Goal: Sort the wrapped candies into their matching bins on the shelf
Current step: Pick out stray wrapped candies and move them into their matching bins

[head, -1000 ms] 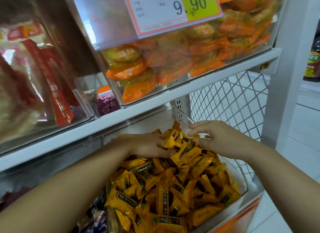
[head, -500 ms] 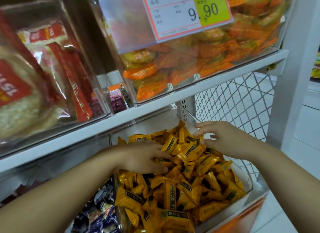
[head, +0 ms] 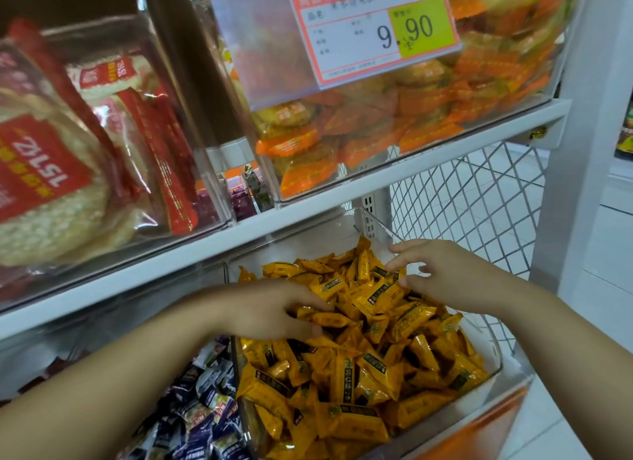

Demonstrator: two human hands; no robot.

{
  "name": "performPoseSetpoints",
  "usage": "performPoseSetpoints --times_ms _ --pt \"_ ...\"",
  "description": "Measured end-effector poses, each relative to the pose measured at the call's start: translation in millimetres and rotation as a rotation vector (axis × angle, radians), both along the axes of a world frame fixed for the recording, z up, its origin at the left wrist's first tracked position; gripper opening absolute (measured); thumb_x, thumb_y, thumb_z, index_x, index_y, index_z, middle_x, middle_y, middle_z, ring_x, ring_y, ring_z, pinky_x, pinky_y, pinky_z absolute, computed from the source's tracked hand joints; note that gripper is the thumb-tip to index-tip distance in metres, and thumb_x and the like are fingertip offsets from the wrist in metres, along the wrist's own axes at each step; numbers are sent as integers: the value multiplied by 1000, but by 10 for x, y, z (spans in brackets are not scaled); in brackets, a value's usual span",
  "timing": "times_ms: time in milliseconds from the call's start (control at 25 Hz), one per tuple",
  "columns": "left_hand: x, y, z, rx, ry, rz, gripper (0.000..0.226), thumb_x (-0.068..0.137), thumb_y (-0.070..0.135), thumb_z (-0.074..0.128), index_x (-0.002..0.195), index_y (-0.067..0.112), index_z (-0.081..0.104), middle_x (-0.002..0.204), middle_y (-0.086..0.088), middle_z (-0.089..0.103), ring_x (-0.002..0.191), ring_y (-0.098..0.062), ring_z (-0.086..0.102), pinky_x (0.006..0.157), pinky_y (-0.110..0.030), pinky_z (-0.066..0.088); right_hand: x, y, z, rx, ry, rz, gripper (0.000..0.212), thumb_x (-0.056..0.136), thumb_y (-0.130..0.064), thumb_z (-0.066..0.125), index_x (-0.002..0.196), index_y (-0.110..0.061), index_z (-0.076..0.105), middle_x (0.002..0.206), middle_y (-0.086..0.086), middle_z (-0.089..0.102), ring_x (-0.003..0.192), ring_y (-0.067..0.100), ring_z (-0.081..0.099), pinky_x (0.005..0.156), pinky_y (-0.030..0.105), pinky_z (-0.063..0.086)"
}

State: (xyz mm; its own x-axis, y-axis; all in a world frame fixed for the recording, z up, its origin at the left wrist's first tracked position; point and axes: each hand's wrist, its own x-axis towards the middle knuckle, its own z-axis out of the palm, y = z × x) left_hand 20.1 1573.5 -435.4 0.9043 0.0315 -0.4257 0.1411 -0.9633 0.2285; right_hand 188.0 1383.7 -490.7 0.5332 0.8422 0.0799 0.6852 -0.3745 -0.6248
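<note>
Lingering among candies (head: 370, 367) — left hand (head: 270, 314) perhaps gripping some.

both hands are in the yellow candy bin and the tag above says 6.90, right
No: the head view shows the price tag reading 9.90, not 6.90. The left hand and right hand are indeed in the yellow candy bin.

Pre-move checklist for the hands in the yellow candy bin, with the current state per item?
1. Left hand has a grip: ok, fingers and thumb curl round yellow candies.
2. Right hand free: ok, fingers spread on the pile's far end.
3. No mismatched wrapper in the clear bin: top layer ok, all yellow; deeper, cannot tell.
4. Gripped pieces belong elsewhere: cannot tell.
5. Dark blue candies in the neighbouring bin to the left, open top: ok.
</note>
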Motion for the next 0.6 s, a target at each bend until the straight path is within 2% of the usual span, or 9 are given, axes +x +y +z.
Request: performPoseSetpoints --times_ms 120,200,280,360,480,600 --pt "130 71 159 39 -10 35 36 89 46 54 125 42 50 130 20 46 118 1 43 100 -25 37 3 -11 1 15 9 1 27 89 -21 60 114 -31 64 141 -9 44 129 7 39 111 34 31" --pt "309 72 169 28 -110 78 33 92 41 53 124 39 51 122 20 46 115 0 44 92 -21 36 16 -21 9 30 8 9 26 90 -21 60 113 -31 64 135 -9 51 125 6 44 108 33 35" --pt "570 -16 80 24 -201 87 33 95 33 49 128 34 49 128 14 46 121 -4 42 89 -20 31 37 -32 18 47 0 6 26 90 -19 59 112 -30 65 128 -10 57 120 5 48 106 31 38" --pt "842 -86 -107 32 -226 24 37 96 28 47 133 30 47 138 6 44 128 -11 39 94 -22 28 69 -53 17 59 -36 0 25 91 -17 58 112 -28 66 123 -11 61 117 4 52 99 22 40" --pt "1092 -128 -417 1 -148 -51 37 95 20 48 132 20 50 131 -5 50 117 -19 47 95 -28 35 97 -90 3 68 -49 11 26 91 -15 56 112 -27 67 123 -13 61 114 0 52 85 3 35" --pt "1220 -156 -448 -36 -64 -114 33 95 14 47 127 17 54 113 -2 53 101 -16 50 84 -26 37 136 -110 -14 92 -15 20 26 91 -13 56 106 -31 68 122 -15 61 109 -3 55 83 0 37"
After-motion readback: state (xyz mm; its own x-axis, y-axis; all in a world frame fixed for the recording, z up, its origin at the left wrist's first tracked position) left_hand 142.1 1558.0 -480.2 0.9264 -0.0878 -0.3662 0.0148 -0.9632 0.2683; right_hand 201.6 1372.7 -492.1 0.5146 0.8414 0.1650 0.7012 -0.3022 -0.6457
